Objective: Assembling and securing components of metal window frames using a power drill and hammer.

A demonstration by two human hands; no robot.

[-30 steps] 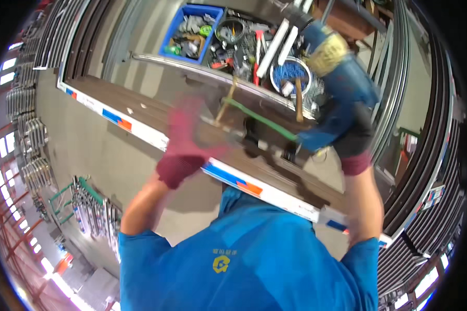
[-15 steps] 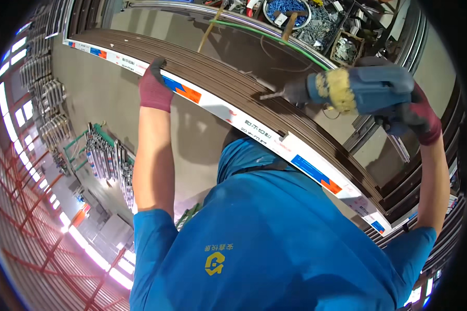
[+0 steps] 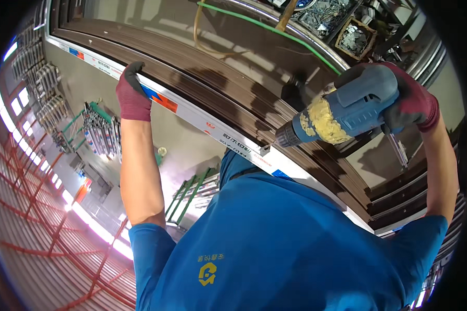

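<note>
A long brown metal frame (image 3: 219, 78) crosses in front of my body, its near side covered by white printed film with blue and orange patches. My left hand (image 3: 134, 93), in a maroon glove with dark fingers, is closed over the frame's near edge, left of centre. In my right hand (image 3: 415, 98), gloved alike, is a blue power drill (image 3: 360, 98) with yellow material round its front. The drill's dark chuck (image 3: 288, 136) points down-left, close to a small notch (image 3: 264, 150) at the frame's near edge. Whether the bit touches the frame, I cannot tell.
Beyond the frame lie a green hose (image 3: 267, 27) and a metal rail. A box of small metal parts (image 3: 355, 39) stands at the far right. Racks of profiles (image 3: 99, 132) stand on the left, and a green stand (image 3: 192, 192) is near my left arm.
The drill has moved left and nearer to me, from above the frame's middle to the notch at its near edge. My left hand stays on the frame edge.
</note>
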